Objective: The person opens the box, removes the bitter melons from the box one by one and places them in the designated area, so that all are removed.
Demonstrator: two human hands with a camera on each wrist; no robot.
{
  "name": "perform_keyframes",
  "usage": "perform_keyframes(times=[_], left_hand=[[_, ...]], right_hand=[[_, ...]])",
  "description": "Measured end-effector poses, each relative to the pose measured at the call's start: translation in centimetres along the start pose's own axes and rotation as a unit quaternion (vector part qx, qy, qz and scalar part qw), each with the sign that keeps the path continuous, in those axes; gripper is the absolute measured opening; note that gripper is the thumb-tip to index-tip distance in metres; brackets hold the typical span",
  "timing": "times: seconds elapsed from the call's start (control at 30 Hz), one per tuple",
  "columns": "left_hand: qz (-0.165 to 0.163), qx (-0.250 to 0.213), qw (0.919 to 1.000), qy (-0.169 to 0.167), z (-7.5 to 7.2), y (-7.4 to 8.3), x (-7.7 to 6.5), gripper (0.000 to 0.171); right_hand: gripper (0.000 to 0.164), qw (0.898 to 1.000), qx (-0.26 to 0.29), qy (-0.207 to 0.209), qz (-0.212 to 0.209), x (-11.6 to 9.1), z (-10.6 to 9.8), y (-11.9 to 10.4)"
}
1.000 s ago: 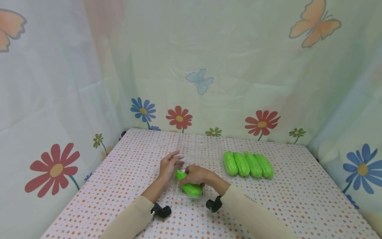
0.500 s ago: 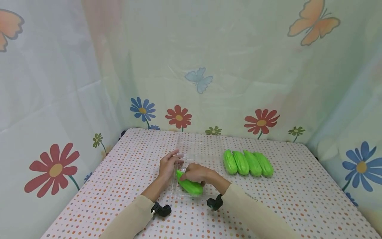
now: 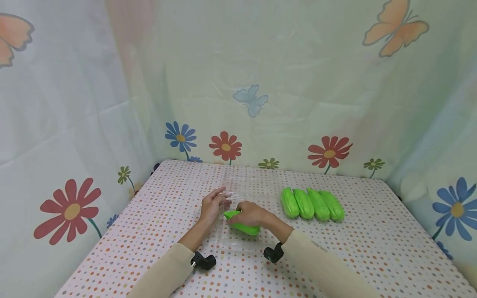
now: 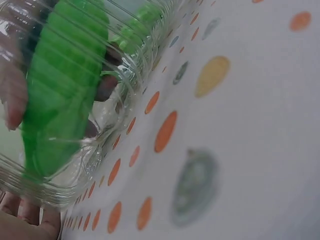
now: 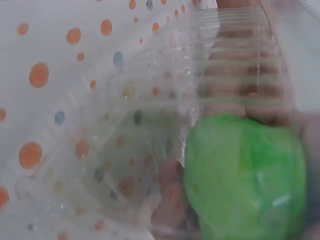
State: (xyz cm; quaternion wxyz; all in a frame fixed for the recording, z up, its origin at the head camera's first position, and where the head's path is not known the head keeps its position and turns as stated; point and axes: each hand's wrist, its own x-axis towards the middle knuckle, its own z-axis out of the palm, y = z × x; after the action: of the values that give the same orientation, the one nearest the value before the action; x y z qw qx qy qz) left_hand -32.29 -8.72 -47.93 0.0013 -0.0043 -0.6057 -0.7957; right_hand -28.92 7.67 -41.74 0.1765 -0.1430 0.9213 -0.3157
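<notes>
My right hand grips a bright green, elongated gourd-like vegetable, held tilted inside a clear plastic container. Through the ribbed wall, the left wrist view has the green vegetable with fingers on both sides of it. One blunt end of the vegetable fills the lower right of the right wrist view. At the container's left side, my left hand rests with fingers extended against the wall. Those fingers show through the plastic in the right wrist view.
Several matching green vegetables lie side by side to the container's right. The container's clear lid is folded back behind it. A dotted cloth covers the table, with a patterned curtain around it.
My right hand has shifted slightly up and right with the green vegetable, away from the container's front wall. My left hand stays at the left wall.
</notes>
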Motion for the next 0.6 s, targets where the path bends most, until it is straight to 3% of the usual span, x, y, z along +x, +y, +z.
perform_keyframes(times=[0.23, 0.6], left_hand=[[0.004, 0.010, 0.9999, -0.004, 0.00, 0.04, -0.08, 0.049], [0.004, 0.009, 0.9999, -0.001, -0.10, -0.04, 0.01, 0.048]], right_hand=[[0.042, 1.000, -0.004, 0.022, -0.003, 0.28, -0.44, 0.65], [0.039, 0.995, -0.005, 0.095, -0.029, 0.14, -1.02, 1.02]])
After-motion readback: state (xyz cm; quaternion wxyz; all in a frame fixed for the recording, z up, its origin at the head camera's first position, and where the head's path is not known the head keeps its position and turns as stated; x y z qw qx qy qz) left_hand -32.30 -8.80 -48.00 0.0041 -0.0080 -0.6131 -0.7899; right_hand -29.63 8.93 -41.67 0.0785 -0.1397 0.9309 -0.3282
